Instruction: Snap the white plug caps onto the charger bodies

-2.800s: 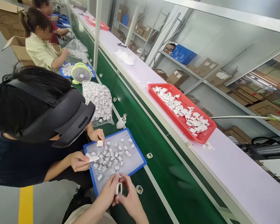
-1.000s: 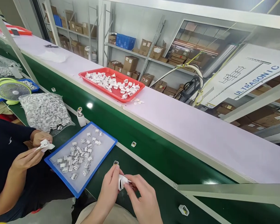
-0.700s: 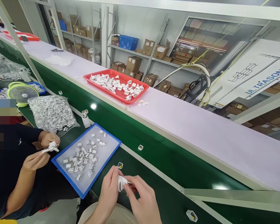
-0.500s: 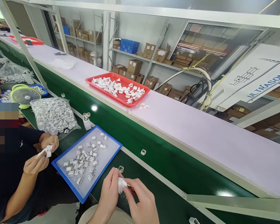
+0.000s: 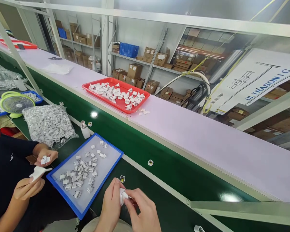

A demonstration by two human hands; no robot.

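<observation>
In front of me, my left hand (image 5: 111, 201) is closed around a small white plug adapter (image 5: 122, 196). My right hand (image 5: 143, 207) pinches at the same adapter from the right, thumb and forefinger together. Something thin and white shows at those fingertips; whether it is a cloth or part of the adapter I cannot tell. Just beyond my left fingers, an open white housing (image 5: 122, 178) with something yellow inside lies on the green bench. To the left, a blue-rimmed tray (image 5: 87, 206) carries many white plug adapters (image 5: 83, 169) with metal pins.
A co-worker's hands (image 5: 30, 188) hold a white cloth (image 5: 38, 172) and an adapter at the left. Near them are a bulging bag of adapters (image 5: 48, 124), a green fan (image 5: 16, 103) and a white bottle (image 5: 85, 130). A red tray (image 5: 128, 109) of adapters rests on the raised shelf (image 5: 183, 138).
The view has shifted slightly. My fingers and the adapter have turned a little, both hands still on it. The co-worker's hands have moved apart, separating the cloth from the adapter.
</observation>
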